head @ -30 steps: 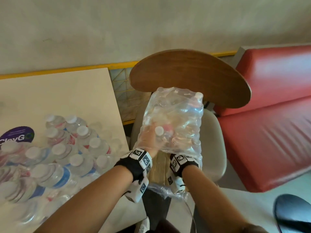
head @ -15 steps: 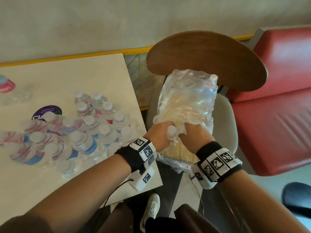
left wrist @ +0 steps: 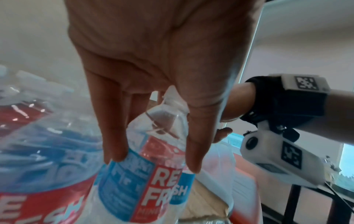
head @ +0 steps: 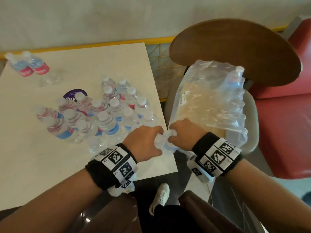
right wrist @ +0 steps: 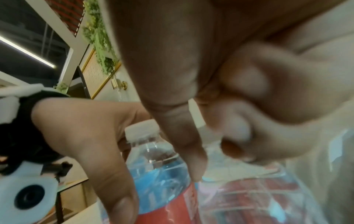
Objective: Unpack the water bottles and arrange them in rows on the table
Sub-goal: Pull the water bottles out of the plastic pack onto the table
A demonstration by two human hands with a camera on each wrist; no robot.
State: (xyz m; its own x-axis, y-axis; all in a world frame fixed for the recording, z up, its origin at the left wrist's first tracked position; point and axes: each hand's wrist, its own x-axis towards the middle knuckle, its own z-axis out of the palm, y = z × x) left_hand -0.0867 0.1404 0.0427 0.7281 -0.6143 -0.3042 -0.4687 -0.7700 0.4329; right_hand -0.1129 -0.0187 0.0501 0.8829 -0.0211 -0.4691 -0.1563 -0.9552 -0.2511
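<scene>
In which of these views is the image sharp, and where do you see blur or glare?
Head view: mostly sharp, wide-angle bending at the edges, soft glare on the plastic wrap. Left wrist view: the label of the held bottle is readable, the left hand slightly soft. Right wrist view: the right hand is very close and blurred; the bottle cap is clearer.

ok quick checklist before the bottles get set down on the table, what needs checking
1. Left hand grips a clear plastic water bottle with red and blue label: ok.
2. Right hand holds a second bottle: ok; how firmly, cannot tell.
3. Bottles free of the crinkled clear plastic wrap on the chair: ok.
4. Bare space on the white table: ok.
5. Standing bottles in straight rows: not ok, loosely clustered.
</scene>
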